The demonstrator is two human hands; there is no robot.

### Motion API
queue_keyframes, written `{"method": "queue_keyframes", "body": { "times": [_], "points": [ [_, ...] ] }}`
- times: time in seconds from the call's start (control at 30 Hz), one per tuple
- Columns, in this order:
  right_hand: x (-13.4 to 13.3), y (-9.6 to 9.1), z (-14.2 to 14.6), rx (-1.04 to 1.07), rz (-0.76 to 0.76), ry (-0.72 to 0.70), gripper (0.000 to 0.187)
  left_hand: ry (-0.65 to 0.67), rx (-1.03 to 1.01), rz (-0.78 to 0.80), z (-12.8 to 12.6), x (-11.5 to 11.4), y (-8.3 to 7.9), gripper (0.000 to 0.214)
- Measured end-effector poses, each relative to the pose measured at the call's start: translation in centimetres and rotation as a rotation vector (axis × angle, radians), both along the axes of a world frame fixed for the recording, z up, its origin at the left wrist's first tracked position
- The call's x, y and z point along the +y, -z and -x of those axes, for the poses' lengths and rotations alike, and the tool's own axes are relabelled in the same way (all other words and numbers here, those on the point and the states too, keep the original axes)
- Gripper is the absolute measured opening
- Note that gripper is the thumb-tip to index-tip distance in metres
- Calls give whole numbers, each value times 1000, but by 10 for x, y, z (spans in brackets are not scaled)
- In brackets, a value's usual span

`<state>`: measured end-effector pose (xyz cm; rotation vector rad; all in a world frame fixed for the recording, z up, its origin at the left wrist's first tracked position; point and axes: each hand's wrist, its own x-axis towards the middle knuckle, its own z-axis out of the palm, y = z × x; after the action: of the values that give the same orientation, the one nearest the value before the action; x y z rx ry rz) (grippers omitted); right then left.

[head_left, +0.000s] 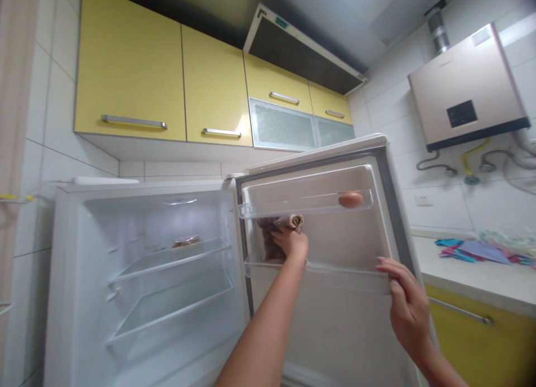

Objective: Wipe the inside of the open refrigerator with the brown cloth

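Note:
The white fridge (67, 247) stands open, its door (377, 152) swung out to the right. My left hand (292, 243) reaches into the door's middle shelf (343, 272) and is closed on a brown patterned cloth (268, 233) pressed against the door's inner wall. My right hand (404, 300) grips the right end of that shelf and the door's edge, fingers curled over it. One brown egg (350, 199) lies in the clear upper door bin (293, 204).
Inside the fridge are two glass shelves (176, 295), the upper one bearing a small brown item (186, 241). Yellow wall cabinets (134, 68) hang overhead. A counter (481, 281) at right carries colourful bags; a water heater (467, 91) is mounted above.

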<state>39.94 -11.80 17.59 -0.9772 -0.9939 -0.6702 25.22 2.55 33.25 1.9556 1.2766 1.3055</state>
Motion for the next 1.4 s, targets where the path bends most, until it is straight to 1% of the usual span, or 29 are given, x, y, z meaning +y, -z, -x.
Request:
{"method": "queue_keyframes", "body": {
  "times": [0.07, 0.13, 0.27, 0.37, 0.47, 0.6, 0.7, 0.77, 0.83, 0.93, 1.03, 1.13, 1.23, 1.4],
  "points": [
    [-2, 0, 5, 6, 3, 3, 26, -44, 37, -2, -10, -8, 3, 76],
    [-3, -2, 8, 14, 5, 7, 26, -42, 142, -67, -11, -16, 7, 74],
    [-1, -4, 12, 33, -14, 13, 25, 16, 456, -339, 0, -31, 18, 75],
    [-1, -5, 13, 40, -17, 12, 25, 116, 577, -486, 3, -42, 20, 72],
    [-1, -5, 12, 43, -13, 17, 24, 209, 642, -579, 1, -49, 18, 65],
    [1, -3, 10, 30, -2, 27, 24, 298, 712, -665, -1, -53, 14, 69],
    [3, -1, 9, 31, -13, 37, 25, 449, 772, -874, -5, -57, 11, 69],
    [4, 1, 10, 41, -20, 43, 27, 512, 800, -1031, -10, -60, 7, 60],
    [3, 1, 10, 46, -22, 48, 28, 530, 828, -1146, -14, -60, 3, 50],
    [1, 0, 9, 37, -3, 41, 29, 527, 891, -1244, -14, -49, -1, 39],
    [-1, -1, 4, 31, 39, 16, 31, 514, 947, -1287, -6, -34, -2, 36],
    [-3, 1, -3, 26, 70, -11, 31, 482, 983, -1268, 7, -20, -4, 40],
    [-2, 1, -9, 22, 82, -20, 31, 428, 1008, -1159, 24, -6, -5, 50],
    [1, -2, -11, 33, 67, -13, 31, 297, 991, -905, 61, 23, -1, 73]
  ]
}}
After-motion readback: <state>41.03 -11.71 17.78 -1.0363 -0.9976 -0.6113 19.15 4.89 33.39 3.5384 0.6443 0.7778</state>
